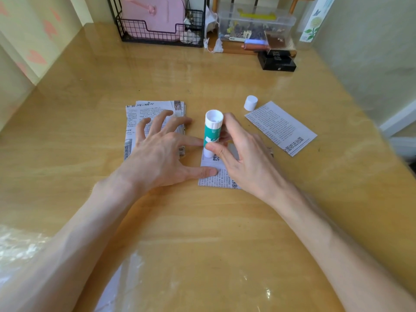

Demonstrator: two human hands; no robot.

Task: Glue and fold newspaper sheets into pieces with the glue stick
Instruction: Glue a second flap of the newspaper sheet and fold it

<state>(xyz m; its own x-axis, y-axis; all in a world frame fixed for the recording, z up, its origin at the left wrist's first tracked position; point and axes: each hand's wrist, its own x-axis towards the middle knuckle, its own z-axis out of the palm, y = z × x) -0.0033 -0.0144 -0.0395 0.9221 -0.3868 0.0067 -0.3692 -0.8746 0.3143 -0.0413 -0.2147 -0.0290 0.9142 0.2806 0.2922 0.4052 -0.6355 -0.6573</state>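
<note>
A: Item one, the glue stick [211, 134]. Where is it standing?
B: It is standing nearly upright at the middle of the table [202, 221], white and green, uncapped, its lower end resting on a small newspaper piece [213, 177]. The right hand [245, 161] is grasping it, thumb in front of the barrel and fingers [231, 122] curling round behind.
A: Item two, the left hand [157, 154]?
B: It is lying spread and holding nothing. Its thumb is pressing the left edge of that same piece, its forefinger is reaching to the stick's barrel, and the other fingers are fanning out over a stack of newspaper sheets [139, 115] just left of the stick.
A: Item three, loose parts?
B: The white cap [250, 103] is standing on the table beyond and right of the stick, just beside a folded newspaper piece [281, 128] lying at an angle.
A: Item four, the back edge?
B: A black wire basket [157, 32] is holding a pink case [155, 14]. A clear plastic box [256, 23] and a black box [276, 61] are sitting to its right.
</note>
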